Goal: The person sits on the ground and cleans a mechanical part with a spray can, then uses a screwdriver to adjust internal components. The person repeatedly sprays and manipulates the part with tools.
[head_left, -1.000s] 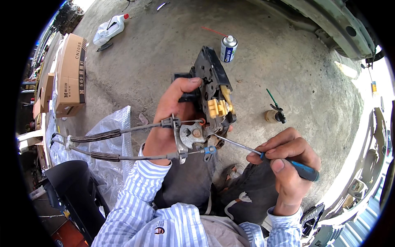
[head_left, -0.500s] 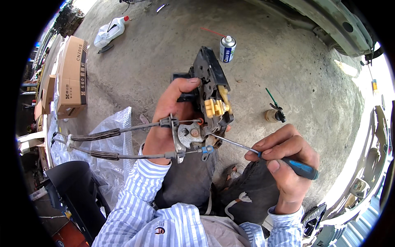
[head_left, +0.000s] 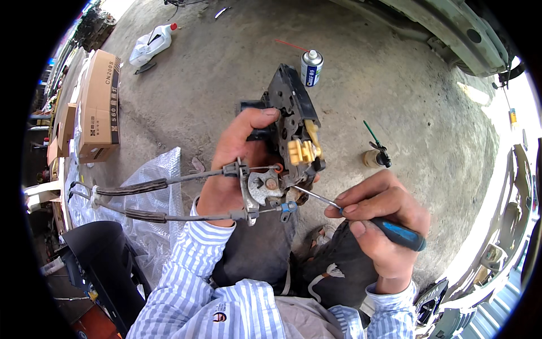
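My left hand [head_left: 236, 141] grips a black and metal latch mechanism [head_left: 291, 99] with a yellow plastic piece [head_left: 304, 151], its thumb over the left side and most fingers hidden behind. Two sheathed cables [head_left: 145, 214] reach leftward from a metal bracket [head_left: 248, 198] on it, one with a blue clip [head_left: 288, 208]. My right hand [head_left: 384, 220], fingers closed, holds a screwdriver with a blue and black handle [head_left: 398, 235]. The thin shaft [head_left: 319, 198] reaches into the mechanism's lower part, beside a silver plate [head_left: 262, 186]; what exactly its tip touches cannot be made out.
Around lie a spray can [head_left: 312, 72], a small oil can [head_left: 375, 159], a white jug [head_left: 149, 46], cardboard boxes [head_left: 99, 107], bubble wrap [head_left: 144, 237] and a black plastic part [head_left: 104, 260] on the concrete floor [head_left: 412, 85]. A large metal body panel [head_left: 463, 39] is at upper right.
My right hand and screwdriver have moved a little to the left, toward the mechanism. The mechanism in my left hand has shifted only very slightly.
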`<control>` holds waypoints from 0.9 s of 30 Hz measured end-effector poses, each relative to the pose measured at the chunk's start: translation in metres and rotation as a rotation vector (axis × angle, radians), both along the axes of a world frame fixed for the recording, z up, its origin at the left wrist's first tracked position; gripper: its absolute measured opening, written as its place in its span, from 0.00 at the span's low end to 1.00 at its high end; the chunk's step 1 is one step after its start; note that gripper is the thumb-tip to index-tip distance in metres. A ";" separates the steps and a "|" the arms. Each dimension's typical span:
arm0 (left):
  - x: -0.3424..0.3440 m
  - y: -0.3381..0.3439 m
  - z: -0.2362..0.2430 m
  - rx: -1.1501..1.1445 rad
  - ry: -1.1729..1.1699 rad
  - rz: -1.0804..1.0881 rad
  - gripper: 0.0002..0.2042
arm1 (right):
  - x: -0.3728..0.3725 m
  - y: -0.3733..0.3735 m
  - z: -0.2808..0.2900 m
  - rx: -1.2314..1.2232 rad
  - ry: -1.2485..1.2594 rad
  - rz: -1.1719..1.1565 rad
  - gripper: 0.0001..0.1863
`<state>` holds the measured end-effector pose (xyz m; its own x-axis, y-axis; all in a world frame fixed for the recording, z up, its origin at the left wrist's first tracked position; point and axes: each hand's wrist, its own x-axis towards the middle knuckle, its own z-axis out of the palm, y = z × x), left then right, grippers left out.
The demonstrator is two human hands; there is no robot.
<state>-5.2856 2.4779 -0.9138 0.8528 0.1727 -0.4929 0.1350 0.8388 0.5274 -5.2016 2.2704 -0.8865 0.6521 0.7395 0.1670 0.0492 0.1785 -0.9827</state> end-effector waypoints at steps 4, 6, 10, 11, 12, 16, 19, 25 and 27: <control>0.001 -0.002 -0.002 -0.092 -0.029 0.046 0.23 | -0.011 0.003 0.003 -0.010 0.071 -0.075 0.05; 0.000 0.003 -0.007 -0.112 -0.077 0.014 0.23 | -0.014 -0.003 0.008 0.050 0.127 -0.156 0.04; -0.002 0.007 -0.009 -0.139 -0.119 -0.014 0.23 | -0.014 -0.005 0.007 0.058 0.114 -0.190 0.05; -0.002 0.006 -0.009 -0.139 -0.120 -0.014 0.23 | -0.013 -0.005 0.006 0.060 0.104 -0.181 0.05; -0.003 0.007 -0.009 -0.141 -0.108 -0.019 0.24 | -0.013 -0.005 0.006 0.076 0.113 -0.174 0.05; -0.003 0.006 -0.008 -0.111 -0.071 -0.034 0.26 | -0.014 -0.002 0.005 0.082 0.128 -0.136 0.05; -0.005 0.005 -0.007 -0.095 -0.069 -0.028 0.26 | -0.013 -0.002 0.007 0.037 0.103 -0.124 0.04; -0.006 0.004 -0.006 -0.091 -0.101 -0.037 0.25 | -0.011 -0.007 0.009 -0.004 0.032 -0.109 0.04; -0.006 0.003 -0.006 -0.092 -0.108 -0.016 0.23 | -0.012 -0.007 0.009 0.002 0.072 -0.119 0.05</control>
<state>-5.2916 2.4813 -0.9194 0.9042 0.1169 -0.4108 0.0953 0.8824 0.4608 -5.2133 2.2634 -0.8778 0.7453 0.6562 0.1180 -0.0008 0.1779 -0.9841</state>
